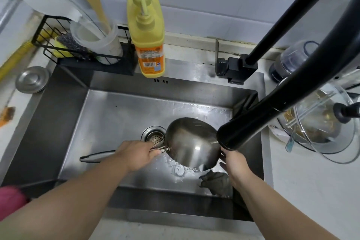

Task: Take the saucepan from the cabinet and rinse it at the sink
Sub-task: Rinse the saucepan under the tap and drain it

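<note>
A steel saucepan (pixel 191 143) is held tilted over the steel sink (pixel 109 115), its outer side and bottom facing me and its inside hidden. My left hand (pixel 137 154) grips its long handle near the pan body; the handle's end sticks out to the left. My right hand (pixel 234 163) touches the pan's right rim, fingers partly hidden behind it. The black faucet head (pixel 233 134) hangs just right of the pan. Water drips below the pan onto the wet sink floor.
The drain strainer (pixel 154 137) lies left of the pan. A dark cloth (pixel 215 181) sits at the sink's front right. A yellow soap bottle (pixel 146 31), a wire rack with utensil cup (pixel 95 45), a steel lid (pixel 32 79) and a glass-lidded pot (pixel 321 124) surround the sink.
</note>
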